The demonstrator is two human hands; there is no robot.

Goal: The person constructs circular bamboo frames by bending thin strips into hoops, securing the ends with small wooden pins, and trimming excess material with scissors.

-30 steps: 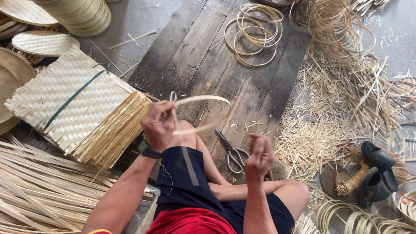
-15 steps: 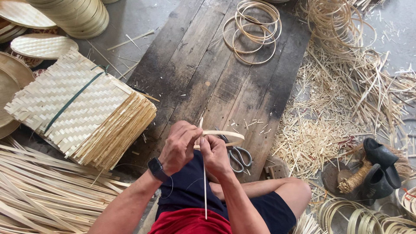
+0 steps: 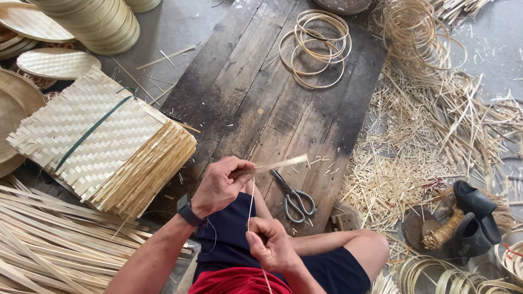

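Pinching a bamboo strip (image 3: 272,165), left hand (image 3: 220,185) above right hand (image 3: 271,247).

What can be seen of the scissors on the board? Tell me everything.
The scissors are plain grey metal with two looped handles and short blades, shut or nearly so. They lie flat on the dark wooden board, blades pointing up-left, handles toward the person's knee. No hand touches them; the bamboo strip passes just above the tips.

Both hands (image 3: 245,212) pinch a thin bamboo strip (image 3: 251,202) above scissors (image 3: 293,196).
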